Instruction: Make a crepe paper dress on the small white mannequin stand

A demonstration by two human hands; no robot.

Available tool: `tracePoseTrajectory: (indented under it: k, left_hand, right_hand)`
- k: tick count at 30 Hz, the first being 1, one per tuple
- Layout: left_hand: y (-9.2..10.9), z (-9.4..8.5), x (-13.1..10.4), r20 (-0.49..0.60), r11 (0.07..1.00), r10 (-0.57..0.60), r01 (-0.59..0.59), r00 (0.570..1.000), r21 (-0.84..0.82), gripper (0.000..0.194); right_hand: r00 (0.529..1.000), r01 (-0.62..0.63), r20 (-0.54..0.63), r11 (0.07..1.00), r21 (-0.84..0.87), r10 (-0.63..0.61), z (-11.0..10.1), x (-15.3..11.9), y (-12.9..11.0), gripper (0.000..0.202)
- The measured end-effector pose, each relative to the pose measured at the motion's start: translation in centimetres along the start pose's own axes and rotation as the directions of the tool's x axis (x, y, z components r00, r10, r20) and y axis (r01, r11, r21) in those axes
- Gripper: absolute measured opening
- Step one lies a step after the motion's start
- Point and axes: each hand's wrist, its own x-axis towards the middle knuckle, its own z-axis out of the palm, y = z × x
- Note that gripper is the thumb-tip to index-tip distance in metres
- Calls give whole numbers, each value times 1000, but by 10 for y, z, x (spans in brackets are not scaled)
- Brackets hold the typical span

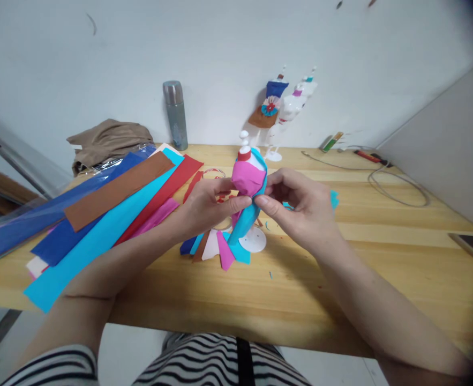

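Observation:
Above the table, a small white dress-form mannequin (256,159) leans slightly, with a red band at its neck and pink crepe paper (247,178) over its bust. My left hand (211,206) is closed on the mannequin's left side, thumb across the pink paper's lower edge. A light-blue crepe paper strip (246,222) runs behind the form's shoulder and hangs below it. On the other side, my right hand (300,206) pinches this strip against the waist between thumb and fingers. The mannequin's round white base (253,239) shows below; most of its stand is hidden.
Long crepe paper strips (119,187) cover the left side, beside brown cloth (111,140) and a thermos flask (175,115). Cut paper pieces (211,244) fan out below my hands. Dressed mannequins (275,88) stand by the wall. A cable (400,203) lies right.

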Motion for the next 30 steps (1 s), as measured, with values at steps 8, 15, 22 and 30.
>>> tracePoseTrajectory:
  k: [8, 15, 22, 30]
  left_hand:
    - [-1, 4, -1, -17, 998, -40, 39, 999, -46, 18]
    - [11, 3, -3, -84, 996, 5, 2, 996, 84, 14]
    - [10, 9, -5, -132, 943, 170, -122, 977, 311, 16]
    - [-5, 10, -3, -95, 775, 424, -307, 901, 552, 31]
  right_hand:
    - [999, 27, -22, 999, 29, -27, 4, 0, -2, 26]
    - [996, 54, 72, 999, -2, -54, -3, 1, -8, 27]
    - [996, -28, 84, 998, -52, 32, -3, -1, -12, 28]
    - [996, -21, 83, 995, -95, 29, -1, -1, -14, 16]
